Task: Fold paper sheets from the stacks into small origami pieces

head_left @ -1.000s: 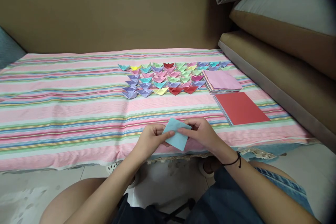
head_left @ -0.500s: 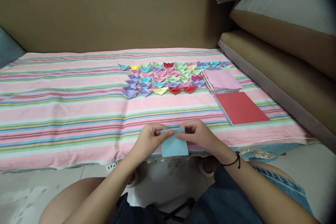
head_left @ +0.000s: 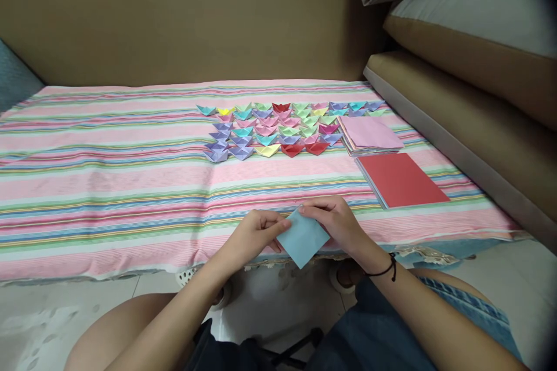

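A light blue square of folded paper (head_left: pixel 303 239) is held up in front of me, turned so one corner points down toward me. My left hand (head_left: pixel 257 233) pinches its left edge between thumb and fingers. At its top corner my right hand (head_left: pixel 334 217) is closed on the paper too, with the fingers along the upper edge. The paper hangs over the near edge of the cloth-covered seat. Beyond the hands, several small folded paper boats (head_left: pixel 266 130) in many colours stand in rows.
A striped cloth (head_left: pixel 108 197) covers the seat. Right of the boats lie a stack of paper with pink on top (head_left: pixel 369 132) and another with a red top sheet (head_left: pixel 402 179). A brown backrest (head_left: pixel 183 20) rises behind; cushions (head_left: pixel 474 17) are piled at right.
The blue paper has turned from lying square to me to a diamond, shifting slightly right. My right hand has moved to its top corner, and my left hand grips its left side.
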Tool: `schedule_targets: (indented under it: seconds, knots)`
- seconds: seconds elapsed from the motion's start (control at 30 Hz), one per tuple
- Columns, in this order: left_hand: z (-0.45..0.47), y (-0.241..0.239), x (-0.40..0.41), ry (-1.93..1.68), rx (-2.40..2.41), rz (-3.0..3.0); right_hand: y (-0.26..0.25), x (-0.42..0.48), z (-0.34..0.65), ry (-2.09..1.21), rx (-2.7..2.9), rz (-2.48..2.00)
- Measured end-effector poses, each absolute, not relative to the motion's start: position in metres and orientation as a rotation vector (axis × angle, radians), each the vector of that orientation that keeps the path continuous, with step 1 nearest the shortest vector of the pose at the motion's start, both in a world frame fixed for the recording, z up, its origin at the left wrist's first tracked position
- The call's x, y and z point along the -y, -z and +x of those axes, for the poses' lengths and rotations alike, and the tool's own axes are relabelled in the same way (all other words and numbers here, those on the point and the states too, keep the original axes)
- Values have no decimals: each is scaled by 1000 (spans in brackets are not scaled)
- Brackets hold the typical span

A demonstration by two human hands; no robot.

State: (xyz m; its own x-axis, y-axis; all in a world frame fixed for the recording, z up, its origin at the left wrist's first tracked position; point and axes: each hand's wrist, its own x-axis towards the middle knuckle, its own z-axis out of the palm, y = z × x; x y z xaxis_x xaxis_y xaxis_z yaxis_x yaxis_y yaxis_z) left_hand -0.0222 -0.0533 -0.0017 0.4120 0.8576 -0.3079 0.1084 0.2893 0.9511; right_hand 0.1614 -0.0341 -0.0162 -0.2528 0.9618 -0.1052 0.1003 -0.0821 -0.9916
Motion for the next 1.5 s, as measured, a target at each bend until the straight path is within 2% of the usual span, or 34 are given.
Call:
schedule_targets:
  seconds: [0.3,0.43,0.63,0.83,1.03,1.5]
  knots:
    - [-24,10,49,-849,-1188,1150,28,30,163,-1467,1426,-1100]
    - [-28,20,47,-887,-1327,1335,36,27,162,-1260,1475,-1193]
    - [-32,24,51,-736,-1496,1990,42,27,161,-731,1943,-1143]
    - [-42,31,55,-678,-1407,2366,39,26,175,-515,2226,-1028]
    - [-51,24,56,-507,-1183,2488,38,26,192,-529,2387,-847]
    - [-54,20,52,-530,-1142,2469,39,24,195,-512,2347,-826]
